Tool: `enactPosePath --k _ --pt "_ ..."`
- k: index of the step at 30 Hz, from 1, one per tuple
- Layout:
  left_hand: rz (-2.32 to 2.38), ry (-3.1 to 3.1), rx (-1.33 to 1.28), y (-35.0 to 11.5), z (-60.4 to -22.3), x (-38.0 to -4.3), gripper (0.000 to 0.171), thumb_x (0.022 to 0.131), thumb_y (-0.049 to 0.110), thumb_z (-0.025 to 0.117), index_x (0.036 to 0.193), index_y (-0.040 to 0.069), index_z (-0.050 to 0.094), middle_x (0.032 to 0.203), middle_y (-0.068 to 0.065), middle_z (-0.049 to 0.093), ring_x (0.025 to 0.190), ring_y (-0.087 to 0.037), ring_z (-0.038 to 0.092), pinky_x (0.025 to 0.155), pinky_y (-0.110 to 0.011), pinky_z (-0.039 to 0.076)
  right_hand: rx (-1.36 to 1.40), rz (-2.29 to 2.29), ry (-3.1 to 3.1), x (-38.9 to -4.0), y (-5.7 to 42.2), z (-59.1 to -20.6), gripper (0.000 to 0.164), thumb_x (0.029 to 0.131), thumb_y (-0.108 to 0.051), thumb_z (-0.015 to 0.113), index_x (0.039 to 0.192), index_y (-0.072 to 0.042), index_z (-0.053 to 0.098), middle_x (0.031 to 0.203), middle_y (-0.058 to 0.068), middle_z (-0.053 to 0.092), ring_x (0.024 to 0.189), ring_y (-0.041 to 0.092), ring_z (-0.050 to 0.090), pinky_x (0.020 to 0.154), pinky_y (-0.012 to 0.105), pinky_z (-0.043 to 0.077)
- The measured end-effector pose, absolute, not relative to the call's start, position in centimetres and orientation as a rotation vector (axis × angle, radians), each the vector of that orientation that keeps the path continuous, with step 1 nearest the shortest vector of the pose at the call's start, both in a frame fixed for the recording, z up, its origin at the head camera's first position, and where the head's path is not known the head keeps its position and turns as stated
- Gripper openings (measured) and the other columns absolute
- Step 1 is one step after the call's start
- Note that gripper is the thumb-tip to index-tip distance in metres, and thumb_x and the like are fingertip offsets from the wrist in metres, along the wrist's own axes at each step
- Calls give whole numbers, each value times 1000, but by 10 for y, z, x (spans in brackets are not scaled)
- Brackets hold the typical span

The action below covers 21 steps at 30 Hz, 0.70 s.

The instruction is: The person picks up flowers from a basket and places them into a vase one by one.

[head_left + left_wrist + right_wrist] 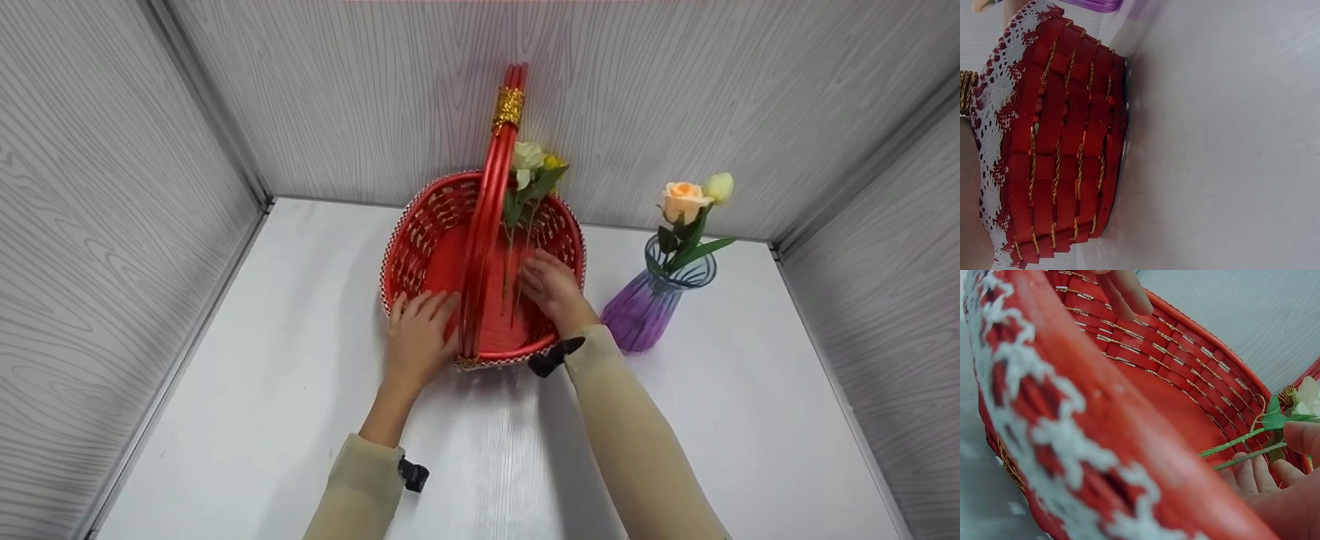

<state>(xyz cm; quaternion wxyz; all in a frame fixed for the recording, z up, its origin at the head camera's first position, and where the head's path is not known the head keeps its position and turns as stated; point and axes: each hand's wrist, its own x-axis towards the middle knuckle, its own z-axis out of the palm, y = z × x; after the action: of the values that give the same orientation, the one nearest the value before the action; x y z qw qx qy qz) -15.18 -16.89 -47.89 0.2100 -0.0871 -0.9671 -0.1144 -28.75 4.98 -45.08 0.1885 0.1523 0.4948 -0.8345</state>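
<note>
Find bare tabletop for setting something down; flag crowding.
Free: table left of the red basket, to the left wall; and right of the vase, to the right wall. Crowded: the basket's right half, with flower stems and the right hand.

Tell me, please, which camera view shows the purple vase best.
The head view: it shows the vase nearly whole, with flowers standing in it. The left wrist view catches only a purple part at the picture's top edge, and the right wrist view does not show the vase.
</note>
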Motion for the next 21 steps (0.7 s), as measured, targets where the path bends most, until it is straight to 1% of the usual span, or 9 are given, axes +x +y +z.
enactPosePath --k 4,7,11,14,16,19,21 --pt "-317 -2676 -238 -168 -479 -152 47 93 34 56 138 20 61 137 -5 63 131 -30 53 116 -58 28 424 -2337 1396 -288 50 -450 55 100 -2 54 152 -7 39 149 18 47 136 30 48 115 41 38" --pt "-315 -2654 -238 -168 -479 -152 46 93 34 55 137 20 62 135 -5 64 130 -31 54 115 -58 29 418 -2334 1394 -288 50 -450 53 101 -4 53 152 -7 40 149 18 49 136 30 48 112 40 41" --pt "-313 -2650 -242 -167 -479 -153 46 94 35 56 137 20 62 136 -5 64 130 -31 53 115 -58 29 418 -2351 1372 -289 49 -450 50 101 -6 53 150 -8 43 141 19 56 133 30 51 110 39 44" --pt "-310 -2661 -237 -168 -480 -153 47 94 36 56 138 20 61 137 -5 63 131 -30 53 115 -57 29 416 -2358 1355 -289 48 -450 49 101 -7 52 149 -8 44 131 16 62 124 28 57 110 39 44" --pt "-308 -2664 -235 -168 -480 -153 47 94 36 57 138 20 61 137 -5 63 131 -30 52 115 -57 29 413 -2355 1355 -290 48 -450 48 102 -7 51 150 -8 44 130 15 62 114 24 61 108 38 45" --pt "-310 -2663 -237 -168 -479 -152 48 93 36 57 138 20 61 137 -5 63 131 -30 52 115 -57 30 414 -2351 1362 -290 47 -450 48 103 -8 50 150 -9 43 139 17 57 101 19 63 100 34 50" --pt "-310 -2664 -238 -169 -479 -152 48 93 36 56 138 20 61 138 -5 62 132 -30 52 115 -57 29 429 -2346 1366 -290 47 -450 48 102 -8 50 150 -10 44 144 17 54 97 17 65 93 31 54"
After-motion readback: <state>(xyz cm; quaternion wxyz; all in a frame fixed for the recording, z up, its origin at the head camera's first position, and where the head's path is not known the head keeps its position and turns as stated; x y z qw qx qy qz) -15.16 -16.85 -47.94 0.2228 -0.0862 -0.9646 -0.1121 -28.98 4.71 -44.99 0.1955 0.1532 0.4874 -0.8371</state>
